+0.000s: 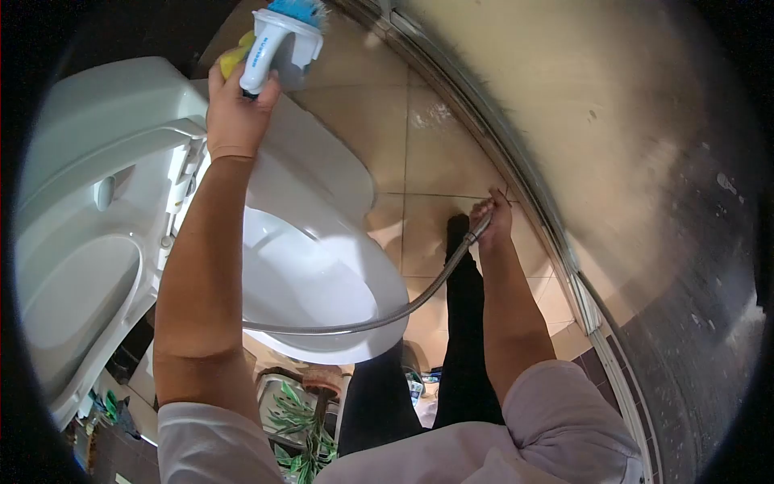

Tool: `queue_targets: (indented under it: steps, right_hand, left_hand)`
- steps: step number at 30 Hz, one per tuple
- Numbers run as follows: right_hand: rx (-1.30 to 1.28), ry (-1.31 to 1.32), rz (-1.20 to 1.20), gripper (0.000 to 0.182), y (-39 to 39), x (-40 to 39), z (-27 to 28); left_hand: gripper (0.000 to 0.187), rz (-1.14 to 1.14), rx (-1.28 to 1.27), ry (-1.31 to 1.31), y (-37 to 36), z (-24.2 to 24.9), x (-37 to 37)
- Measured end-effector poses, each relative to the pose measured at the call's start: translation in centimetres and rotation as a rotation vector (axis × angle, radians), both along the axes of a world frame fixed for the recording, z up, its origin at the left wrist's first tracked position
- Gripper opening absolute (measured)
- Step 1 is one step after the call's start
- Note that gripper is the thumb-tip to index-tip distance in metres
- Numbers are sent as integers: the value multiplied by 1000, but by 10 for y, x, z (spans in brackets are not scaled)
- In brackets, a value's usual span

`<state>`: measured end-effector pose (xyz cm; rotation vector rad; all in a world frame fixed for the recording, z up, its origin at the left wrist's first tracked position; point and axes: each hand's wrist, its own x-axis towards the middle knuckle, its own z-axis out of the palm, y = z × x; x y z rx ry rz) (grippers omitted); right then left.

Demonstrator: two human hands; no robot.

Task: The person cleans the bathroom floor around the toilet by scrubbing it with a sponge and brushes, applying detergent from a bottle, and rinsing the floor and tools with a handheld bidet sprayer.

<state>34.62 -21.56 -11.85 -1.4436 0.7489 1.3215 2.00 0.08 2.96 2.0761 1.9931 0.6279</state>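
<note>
Up at the far end of the left arm, the left hand is closed around the white handle of a toilet brush, its blue bristles pointing away from the person and a patch of yellow showing just beside the fingers. Directly under that hand and forearm lies the white toilet, its bowl open, with the raised seat and lid standing to the left of the arm.

Over on the other side, the right hand is clenched on the end of a metal spray hose. From that hand the hose curves down and back across the front rim of the bowl, passing beneath the left forearm. The two hands are well apart, with the bowl's rim and a stretch of tan floor tiles between them.

Just beyond the right hand runs a curved metal track, with a pale glass-like panel rising past it. Below the right hand the person's dark trouser leg reaches down to the tiles. Nearer the body, under the bowl and below the left elbow, a small green plant sits on a stand. Light sleeves cover both upper arms.
</note>
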Motion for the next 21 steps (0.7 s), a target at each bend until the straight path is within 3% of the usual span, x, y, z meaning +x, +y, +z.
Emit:
queue_targets:
  steps: [3,6,8,11,21]
  right_hand:
    - [45,59,-16,27,-3,4,2]
    - [15,-62,-10,32,-39,18,2]
    - [-70,-53,-193,33,-64,39,-2]
    - [-116,-147,-221,35,-80,46,3]
    - [-66,-30,-105,30,-55,29,-4]
  left_hand:
    - [35,-21,23,3,0,-1,-2]
    - [35,-34,25,-22,0,0,-1]
    - [35,-41,20,24,0,1,0]
    - [35,-46,11,-18,0,0,-1]
    - [36,-70,46,2,3,-5,-3]
